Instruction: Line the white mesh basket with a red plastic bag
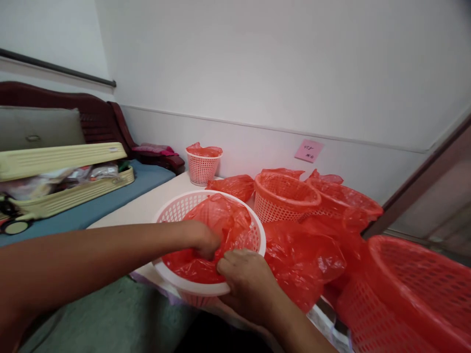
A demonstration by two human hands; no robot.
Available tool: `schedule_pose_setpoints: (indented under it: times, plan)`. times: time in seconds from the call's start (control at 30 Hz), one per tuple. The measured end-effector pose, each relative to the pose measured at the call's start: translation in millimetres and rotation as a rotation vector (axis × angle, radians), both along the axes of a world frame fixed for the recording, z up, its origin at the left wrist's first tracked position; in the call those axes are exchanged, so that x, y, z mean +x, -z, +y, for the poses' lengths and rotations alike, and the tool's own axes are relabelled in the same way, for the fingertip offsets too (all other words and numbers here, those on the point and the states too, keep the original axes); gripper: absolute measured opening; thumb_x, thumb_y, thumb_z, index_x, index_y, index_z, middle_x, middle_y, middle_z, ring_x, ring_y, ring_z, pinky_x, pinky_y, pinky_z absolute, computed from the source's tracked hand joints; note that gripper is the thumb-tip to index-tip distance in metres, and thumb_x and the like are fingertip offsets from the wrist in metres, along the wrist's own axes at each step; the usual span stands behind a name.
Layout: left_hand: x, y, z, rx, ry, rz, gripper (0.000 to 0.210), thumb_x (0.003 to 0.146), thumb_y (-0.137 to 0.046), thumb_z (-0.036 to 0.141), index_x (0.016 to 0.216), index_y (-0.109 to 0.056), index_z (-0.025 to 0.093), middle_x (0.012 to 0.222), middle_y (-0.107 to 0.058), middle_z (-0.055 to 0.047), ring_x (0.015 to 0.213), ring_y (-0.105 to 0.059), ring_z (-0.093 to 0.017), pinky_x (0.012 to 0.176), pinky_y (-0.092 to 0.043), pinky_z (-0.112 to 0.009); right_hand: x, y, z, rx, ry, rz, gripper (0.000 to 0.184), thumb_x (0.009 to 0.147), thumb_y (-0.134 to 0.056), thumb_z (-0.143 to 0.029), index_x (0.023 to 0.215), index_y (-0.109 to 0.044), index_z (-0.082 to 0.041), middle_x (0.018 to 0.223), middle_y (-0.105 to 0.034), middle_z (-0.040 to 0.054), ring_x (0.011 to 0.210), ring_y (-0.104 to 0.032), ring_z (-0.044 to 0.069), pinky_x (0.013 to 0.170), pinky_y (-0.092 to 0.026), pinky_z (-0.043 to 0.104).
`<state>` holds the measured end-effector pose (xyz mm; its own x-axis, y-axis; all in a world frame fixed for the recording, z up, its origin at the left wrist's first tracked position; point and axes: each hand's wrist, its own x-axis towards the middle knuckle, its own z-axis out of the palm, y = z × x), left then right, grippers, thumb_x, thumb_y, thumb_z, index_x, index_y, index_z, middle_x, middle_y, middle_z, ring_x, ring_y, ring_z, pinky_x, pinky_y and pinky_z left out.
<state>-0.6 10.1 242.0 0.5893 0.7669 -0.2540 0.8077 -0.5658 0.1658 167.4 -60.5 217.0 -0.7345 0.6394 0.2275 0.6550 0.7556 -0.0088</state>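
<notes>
- Hands worked inside a round white plastic mesh basket [253, 230] at the near edge of the pale desk [147, 206].
- Left hand [200, 239] reached into the basket, fingers pinching the crinkled red plastic bag [217, 220] lining it.
- Right hand [248, 284] sat at the near rim, fingers clenched on the same bag.
- Behind: a small white mesh basket lined in red [203, 164], two red mesh baskets [285, 196], loose red bags [301, 255].
- Pink sticky note [308, 150] on the wall.
</notes>
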Motion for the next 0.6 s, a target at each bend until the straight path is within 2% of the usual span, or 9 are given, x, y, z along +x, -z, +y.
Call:
schedule_pose_setpoints:
  times: [0.07, 0.13, 0.23, 0.33, 0.4, 0.5, 0.6]
  plan:
    - [-12, -9.4, 1, -0.073, 0.056, 0.050, 0.017, 0.085, -0.062, 0.029, 0.077, -0.064, 0.015, 0.069, -0.064, 0.001, 0.058, -0.056, -0.011, 0.058, -0.047, -0.026, 0, 1.2, 4, 0.008, -0.019, 0.001, 0.016, 0.081, -0.060, -0.037, 0.082, -0.059, -0.021, 0.081, -0.067, 0.0009, 0.074, -0.060, 0.020, 0.067, -0.039, 0.033]
    - [-33, -15.4, -10, -0.049, 0.077, 0.004, 0.016, 0.086, -0.054, 0.024, 0.075, -0.064, 0.018, 0.070, -0.066, 0.000, 0.059, -0.056, -0.012, 0.057, -0.041, -0.025, 0, 2.0, 5, 0.014, -0.031, 0.009, 0.016, 0.080, -0.062, -0.036, 0.081, -0.057, -0.021, 0.081, -0.067, 0.0005, 0.074, -0.059, 0.019, 0.067, -0.038, 0.032]
    - [-62, -16.8, -35, 0.089, 0.039, -0.126, 0.023, 0.089, -0.044, 0.027, 0.079, -0.063, 0.021, 0.075, -0.067, -0.001, 0.064, -0.057, -0.014, 0.058, -0.037, -0.026, -1, 1.0, 3, 0.015, -0.020, 0.013, 0.016, 0.080, -0.063, -0.036, 0.080, -0.055, -0.022, 0.080, -0.065, 0.0001, 0.074, -0.057, 0.019, 0.067, -0.037, 0.031]
    - [-81, -18.6, -49, 0.261, -0.082, -0.236, 0.024, 0.091, -0.040, 0.032, 0.084, -0.060, 0.021, 0.077, -0.066, -0.001, 0.069, -0.058, -0.015, 0.062, -0.037, -0.027, -3, -2.5, 0, -0.004, -0.004, 0.008, 0.019, 0.082, -0.062, -0.039, 0.079, -0.054, -0.022, 0.080, -0.064, 0.0006, 0.073, -0.056, 0.019, 0.067, -0.036, 0.030]
    - [-89, -24.0, -45, 0.383, -0.196, -0.295, 0.024, 0.092, -0.038, 0.034, 0.092, -0.058, 0.021, 0.083, -0.066, -0.003, 0.073, -0.059, -0.017, 0.065, -0.039, -0.028, -4, -4.9, -1, -0.022, 0.006, 0.007, 0.020, 0.082, -0.061, -0.040, 0.079, -0.055, -0.021, 0.080, -0.064, 0.0008, 0.072, -0.055, 0.018, 0.067, -0.036, 0.030]
    - [-93, -33.0, -25, 0.517, -0.347, -0.337, 0.030, 0.091, -0.041, 0.040, 0.105, -0.054, 0.018, 0.100, -0.065, -0.010, 0.087, -0.062, -0.023, 0.072, -0.043, -0.033, -6, -7.0, -1, -0.041, 0.015, 0.013, 0.017, 0.083, -0.061, -0.037, 0.079, -0.056, -0.021, 0.080, -0.064, 0.0011, 0.073, -0.055, 0.018, 0.068, -0.035, 0.029]
    - [-86, -33.8, 0, 0.519, -0.414, -0.325, 0.047, 0.082, -0.057, 0.049, 0.113, -0.053, 0.014, 0.116, -0.062, -0.017, 0.102, -0.061, -0.031, 0.079, -0.046, -0.039, -7, -6.7, -1, -0.044, 0.022, 0.017, 0.017, 0.084, -0.059, -0.037, 0.079, -0.056, -0.021, 0.079, -0.063, 0.0013, 0.073, -0.055, 0.017, 0.068, -0.034, 0.029]
